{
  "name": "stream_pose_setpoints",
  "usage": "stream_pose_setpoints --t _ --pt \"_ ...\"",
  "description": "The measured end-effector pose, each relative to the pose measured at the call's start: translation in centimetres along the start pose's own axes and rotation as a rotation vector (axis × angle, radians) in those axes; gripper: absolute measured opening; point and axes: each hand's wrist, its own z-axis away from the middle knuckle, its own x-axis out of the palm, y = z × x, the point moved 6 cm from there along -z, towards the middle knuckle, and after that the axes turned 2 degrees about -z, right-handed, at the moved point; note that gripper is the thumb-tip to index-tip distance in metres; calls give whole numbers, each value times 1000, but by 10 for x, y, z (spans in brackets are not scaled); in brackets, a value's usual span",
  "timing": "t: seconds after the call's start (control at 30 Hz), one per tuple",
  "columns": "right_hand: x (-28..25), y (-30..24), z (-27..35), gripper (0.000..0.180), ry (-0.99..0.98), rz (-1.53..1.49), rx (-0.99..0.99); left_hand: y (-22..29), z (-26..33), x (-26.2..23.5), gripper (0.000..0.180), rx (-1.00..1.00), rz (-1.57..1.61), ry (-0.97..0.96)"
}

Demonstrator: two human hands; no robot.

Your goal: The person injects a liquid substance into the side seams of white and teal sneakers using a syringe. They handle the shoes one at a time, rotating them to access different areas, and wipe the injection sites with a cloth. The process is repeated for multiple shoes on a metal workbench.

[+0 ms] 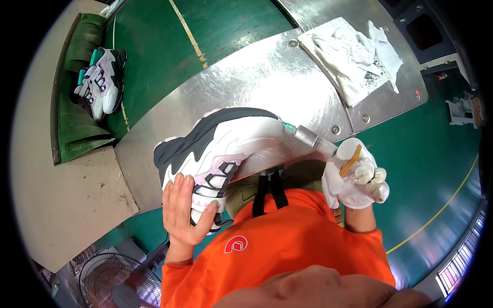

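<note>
My left hand is closed around the strap and ankle part of a white, grey and lilac sneaker. The shoe is tipped on its side, its dark sole edge facing away from me. In a white glove, my right hand grips a clear syringe with a green tip. That tip touches or nearly touches the seam between sole and upper at the toe; I cannot tell which. A tan strip crosses the gloved fingers.
A steel table lies under the shoe. Crumpled white cloths rest at its far right. On the green belt at far left stands a pair of similar sneakers beside a green flap curtain. A fan is at lower left.
</note>
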Motion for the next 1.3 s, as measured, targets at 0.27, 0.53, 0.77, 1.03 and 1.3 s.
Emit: stream_pose_setpoints --t 0.27,0.53,0.77,1.03,1.3 --pt "21 -7 4 89 150 239 34 5 1 1 29 9 11 24" --pt "57 -3 6 72 222 559 92 3 -1 0 27 3 30 36" --pt "70 -1 4 81 144 810 103 0 -16 -8 25 -21 60 -31" --pt "63 2 -11 78 22 975 31 -28 -51 -15 33 -41 229 -94" --pt "16 9 -39 75 -72 1136 -85 -81 -100 -1 53 -232 564 -279"
